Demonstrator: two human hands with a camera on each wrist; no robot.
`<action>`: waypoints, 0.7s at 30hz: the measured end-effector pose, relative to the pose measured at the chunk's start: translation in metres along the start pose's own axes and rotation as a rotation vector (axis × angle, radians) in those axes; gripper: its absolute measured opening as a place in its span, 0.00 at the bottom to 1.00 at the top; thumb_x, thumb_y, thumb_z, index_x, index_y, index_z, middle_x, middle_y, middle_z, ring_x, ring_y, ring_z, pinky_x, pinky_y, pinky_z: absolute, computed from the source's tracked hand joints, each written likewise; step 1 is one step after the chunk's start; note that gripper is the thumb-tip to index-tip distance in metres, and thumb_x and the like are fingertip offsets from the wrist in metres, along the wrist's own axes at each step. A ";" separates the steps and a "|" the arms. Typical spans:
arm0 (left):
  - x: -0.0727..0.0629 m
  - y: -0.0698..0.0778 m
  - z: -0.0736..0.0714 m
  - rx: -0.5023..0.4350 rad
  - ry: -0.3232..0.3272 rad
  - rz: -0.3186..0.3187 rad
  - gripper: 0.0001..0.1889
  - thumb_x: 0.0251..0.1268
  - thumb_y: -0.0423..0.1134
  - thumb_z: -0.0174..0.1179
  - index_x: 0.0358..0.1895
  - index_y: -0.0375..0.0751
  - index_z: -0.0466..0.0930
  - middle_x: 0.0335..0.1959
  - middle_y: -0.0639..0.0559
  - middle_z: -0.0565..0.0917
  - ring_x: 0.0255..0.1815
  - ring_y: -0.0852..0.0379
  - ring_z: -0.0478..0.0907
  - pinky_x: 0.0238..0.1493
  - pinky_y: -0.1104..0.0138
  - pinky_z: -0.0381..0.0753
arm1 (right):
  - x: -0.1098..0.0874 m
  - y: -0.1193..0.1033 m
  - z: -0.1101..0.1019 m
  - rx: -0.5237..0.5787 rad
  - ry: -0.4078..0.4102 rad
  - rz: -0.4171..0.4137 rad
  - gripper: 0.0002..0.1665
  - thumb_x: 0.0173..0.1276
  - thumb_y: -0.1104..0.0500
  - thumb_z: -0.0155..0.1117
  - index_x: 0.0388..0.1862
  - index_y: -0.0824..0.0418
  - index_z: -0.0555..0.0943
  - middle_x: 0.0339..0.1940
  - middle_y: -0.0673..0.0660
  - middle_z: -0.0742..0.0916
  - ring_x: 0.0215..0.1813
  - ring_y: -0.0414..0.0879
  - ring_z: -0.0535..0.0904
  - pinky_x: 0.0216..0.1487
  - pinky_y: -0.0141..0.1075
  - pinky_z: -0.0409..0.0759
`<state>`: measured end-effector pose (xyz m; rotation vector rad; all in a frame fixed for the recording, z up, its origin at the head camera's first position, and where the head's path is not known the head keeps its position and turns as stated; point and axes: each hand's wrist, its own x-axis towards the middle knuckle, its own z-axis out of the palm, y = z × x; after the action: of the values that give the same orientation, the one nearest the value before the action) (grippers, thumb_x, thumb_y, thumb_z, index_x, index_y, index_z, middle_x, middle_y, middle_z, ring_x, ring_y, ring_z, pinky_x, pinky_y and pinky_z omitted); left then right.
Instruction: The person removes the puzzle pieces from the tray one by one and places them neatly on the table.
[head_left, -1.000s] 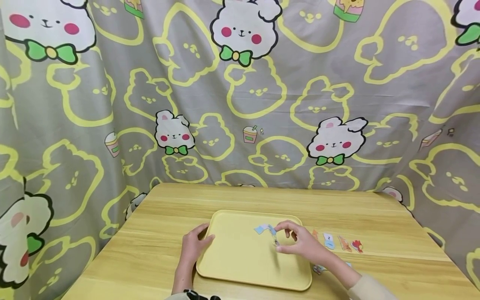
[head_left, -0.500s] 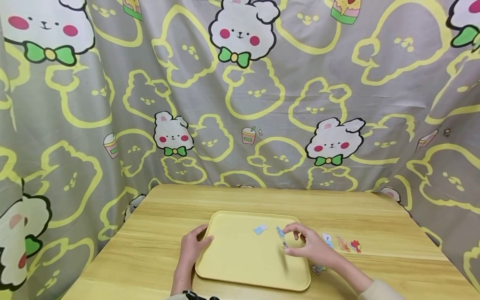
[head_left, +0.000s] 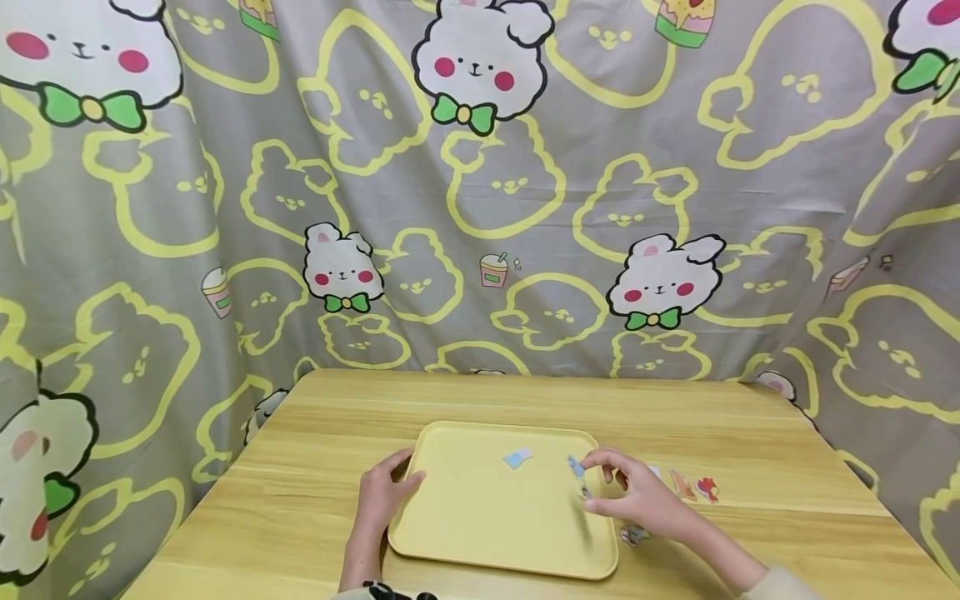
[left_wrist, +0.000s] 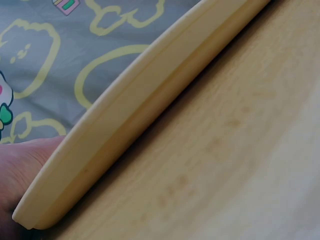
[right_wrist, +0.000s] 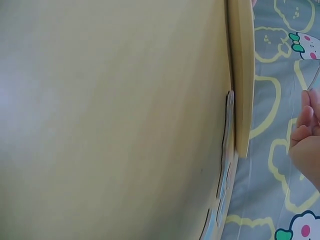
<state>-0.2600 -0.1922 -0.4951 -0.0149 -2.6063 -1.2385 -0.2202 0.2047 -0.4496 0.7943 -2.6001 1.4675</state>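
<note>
A yellow tray (head_left: 480, 521) lies on the wooden table. My left hand (head_left: 381, 492) holds its left edge, thumb at the rim; in the left wrist view part of that hand (left_wrist: 25, 165) shows behind the tray wall (left_wrist: 125, 105). Above the tray's right side, my right hand (head_left: 641, 493) pinches a small flat blue-and-yellow cutout (head_left: 577, 475) between thumb and fingers, tilted up on edge. A light blue and white paper piece (head_left: 517, 457) lies toward the tray's back. At the edge of the right wrist view, my right hand (right_wrist: 306, 145) shows with curled fingers.
Right of the tray, an orange piece (head_left: 682, 485) and a red piece (head_left: 707, 489) lie on the table (head_left: 795, 533). A greyish piece (head_left: 633, 535) sits by the tray's right edge. My right hand partly covers a white piece (head_left: 655, 472). A patterned curtain (head_left: 450, 208) hangs behind.
My right hand has moved right with the pinched cutout, away from the light blue and white piece, toward the tray's right edge. My left hand stays at the left rim.
</note>
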 end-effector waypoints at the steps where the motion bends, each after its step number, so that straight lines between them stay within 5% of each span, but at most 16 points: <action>1: 0.000 0.000 0.000 0.000 0.001 -0.002 0.24 0.58 0.39 0.69 0.59 0.36 0.80 0.58 0.34 0.82 0.62 0.35 0.76 0.63 0.47 0.78 | -0.001 0.000 -0.001 -0.003 0.004 -0.002 0.22 0.60 0.59 0.72 0.53 0.54 0.78 0.37 0.61 0.75 0.35 0.50 0.66 0.27 0.34 0.63; 21: 0.001 0.000 0.000 -0.004 0.001 -0.007 0.24 0.59 0.39 0.69 0.59 0.37 0.80 0.58 0.35 0.82 0.63 0.35 0.76 0.63 0.47 0.78 | -0.028 0.014 -0.028 -0.063 0.066 0.000 0.23 0.58 0.60 0.73 0.53 0.55 0.79 0.34 0.56 0.75 0.30 0.46 0.66 0.24 0.33 0.64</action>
<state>-0.2604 -0.1923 -0.4946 -0.0057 -2.6051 -1.2465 -0.2073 0.2446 -0.4531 0.7259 -2.5836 1.3799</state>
